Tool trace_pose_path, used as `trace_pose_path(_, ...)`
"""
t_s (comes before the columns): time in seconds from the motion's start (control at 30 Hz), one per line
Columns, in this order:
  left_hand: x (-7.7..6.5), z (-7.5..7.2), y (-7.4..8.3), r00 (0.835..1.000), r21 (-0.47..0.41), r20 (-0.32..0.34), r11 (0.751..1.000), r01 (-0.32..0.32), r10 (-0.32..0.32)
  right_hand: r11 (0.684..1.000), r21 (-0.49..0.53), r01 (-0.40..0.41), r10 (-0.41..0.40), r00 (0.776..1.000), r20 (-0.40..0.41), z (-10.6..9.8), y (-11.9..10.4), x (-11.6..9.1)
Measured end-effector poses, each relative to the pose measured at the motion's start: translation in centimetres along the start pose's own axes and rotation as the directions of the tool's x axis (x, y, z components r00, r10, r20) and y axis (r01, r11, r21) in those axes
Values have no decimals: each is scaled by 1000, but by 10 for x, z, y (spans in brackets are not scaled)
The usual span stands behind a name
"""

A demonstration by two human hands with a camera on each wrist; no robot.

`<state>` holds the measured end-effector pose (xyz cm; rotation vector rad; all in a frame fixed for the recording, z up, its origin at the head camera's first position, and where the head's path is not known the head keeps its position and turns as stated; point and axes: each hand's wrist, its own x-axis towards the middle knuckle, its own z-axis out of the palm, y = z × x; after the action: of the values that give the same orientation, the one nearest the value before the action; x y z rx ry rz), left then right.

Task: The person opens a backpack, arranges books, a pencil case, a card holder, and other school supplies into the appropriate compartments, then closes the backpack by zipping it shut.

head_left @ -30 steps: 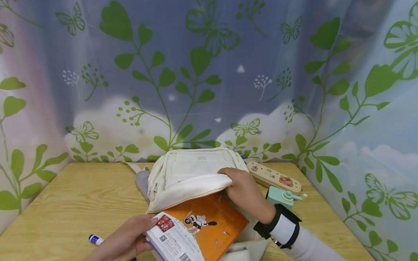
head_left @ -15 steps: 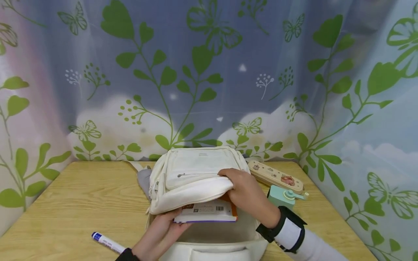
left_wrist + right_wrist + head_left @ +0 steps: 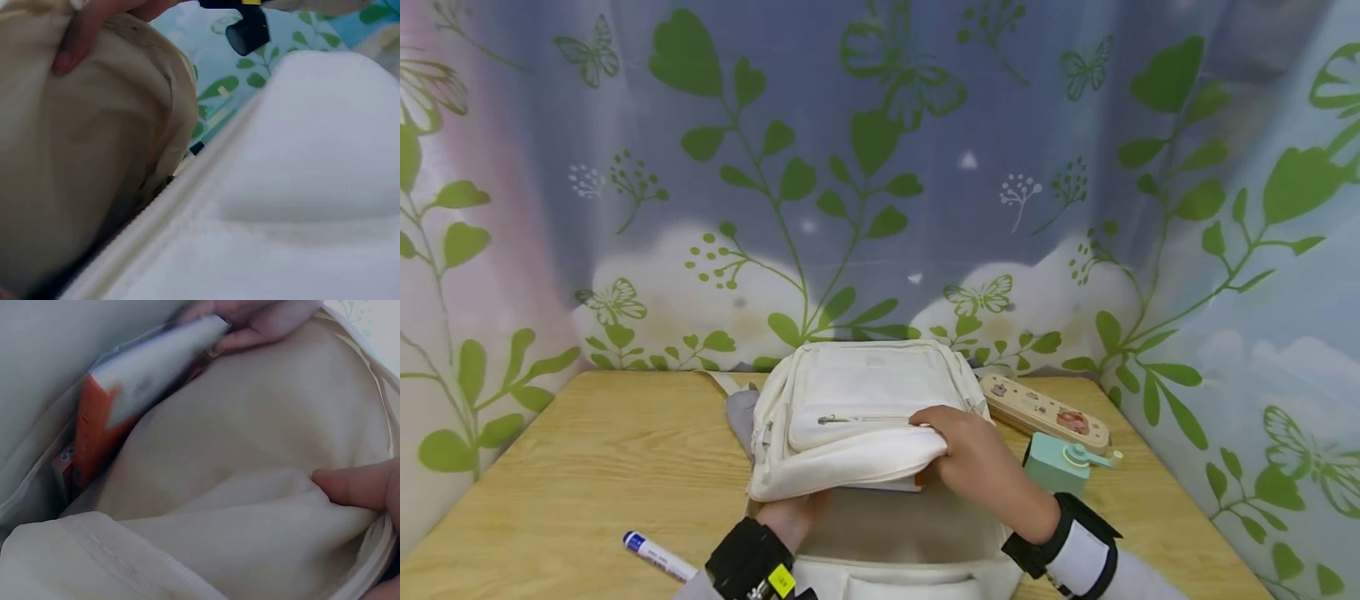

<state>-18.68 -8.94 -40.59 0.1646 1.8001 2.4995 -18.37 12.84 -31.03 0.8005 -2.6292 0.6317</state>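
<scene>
A white backpack point(image 3: 872, 387) lies on the table with its main compartment unzipped. My right hand point(image 3: 981, 467) pinches the edge of its front panel and holds it raised. My left hand point(image 3: 797, 515) reaches in under that panel, mostly hidden by it in the head view. In the right wrist view the left hand point(image 3: 262, 325) grips the end of an orange-and-white book point(image 3: 153, 372) inside the bag. Only a strip of the book point(image 3: 891, 484) shows from the head. Beside it in the bag is the corner of a reddish item point(image 3: 64, 465).
To the bag's right lie a cream pencil case point(image 3: 1045, 414) and a mint-green crank pencil sharpener point(image 3: 1058, 465). A blue-capped marker point(image 3: 658, 557) lies at the front left. Some grey soft thing point(image 3: 741, 419) sits against the bag's left side. A patterned curtain point(image 3: 880, 208) surrounds the table.
The left hand has carried the book from in front of the bag into its opening, deeper under the panel. The right hand keeps hold of the panel edge throughout.
</scene>
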Motion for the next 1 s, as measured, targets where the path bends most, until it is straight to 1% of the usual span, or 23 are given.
trace_pose_path(0.03,-2,-2,1,999,11,18,999,32,-32,1000,2,-10,10,1000,4,1,1,-1)
trace_pose_path(0.07,-3,-3,4,994,-157,22,981,113,-111,1000,0,-17,17,1000,0,1,2,-1)
trace_pose_path(0.1,-5,-3,7,984,-283,27,943,175,-174,1000,-2,-21,21,1000,-8,1,2,-1)
trace_pose_path(0.17,-10,-1,15,975,-150,50,963,224,-218,1000,3,-26,26,999,-26,2,4,0)
trace_pose_path(0.2,-13,-1,19,969,-112,68,964,242,-236,1000,5,-25,25,999,-33,1,4,1)
trace_pose_path(0.23,-15,-1,22,964,-63,87,964,259,-253,1000,5,-22,22,999,-38,1,5,1)
trace_pose_path(0.3,-20,1,28,955,25,99,960,278,-279,1000,7,-16,17,999,-45,0,5,2)
trace_pose_path(0.37,-27,-2,33,939,109,126,945,307,-319,1000,9,-15,16,999,-42,-1,5,2)
trace_pose_path(0.43,-33,-8,40,915,176,189,929,327,-358,1000,7,-21,21,999,-37,-1,5,1)
trace_pose_path(0.5,-39,-17,47,883,250,248,907,339,-398,1000,-3,-19,18,1000,-23,-1,6,0)
trace_pose_path(0.53,-42,-22,50,869,282,276,899,334,-410,1000,-12,-10,10,1000,-14,-1,6,-1)
trace_pose_path(0.6,-47,-34,56,835,338,344,886,317,-429,1000,-24,9,-9,1000,16,-1,8,-6)
trace_pose_path(0.63,-50,-41,59,820,348,375,885,308,-433,999,-31,23,-22,999,34,-1,9,-8)
trace_pose_path(0.67,-51,-48,61,814,354,392,887,297,-428,999,-36,39,-36,998,60,-1,10,-11)
trace_pose_path(0.73,-53,-63,67,821,355,402,895,269,-406,996,-51,77,-70,989,131,0,12,-18)
trace_pose_path(0.77,-54,-70,70,833,357,383,896,265,-399,993,-55,106,-95,980,174,0,13,-21)
trace_pose_path(0.8,-54,-78,73,853,360,349,896,261,-388,989,-53,136,-121,966,227,1,14,-24)
trace_pose_path(0.83,-53,-85,77,876,368,301,893,258,-377,986,-35,161,-145,947,286,1,15,-27)
trace_pose_path(0.87,-52,-92,80,899,386,244,887,254,-363,981,-15,191,-174,922,346,2,15,-31)
trace_pose_path(0.9,-50,-99,82,918,406,185,878,255,-352,976,13,218,-204,891,406,3,16,-34)
trace_pose_path(0.93,-48,-104,83,932,424,128,868,257,-339,970,42,241,-233,857,459,4,17,-37)
trace_pose_path(0.97,-46,-109,82,942,441,65,857,268,-329,964,78,255,-258,821,509,5,18,-40)
trace_pose_path(1.0,-43,-112,80,949,455,18,847,273,-315,960,116,254,-274,784,557,5,18,-42)
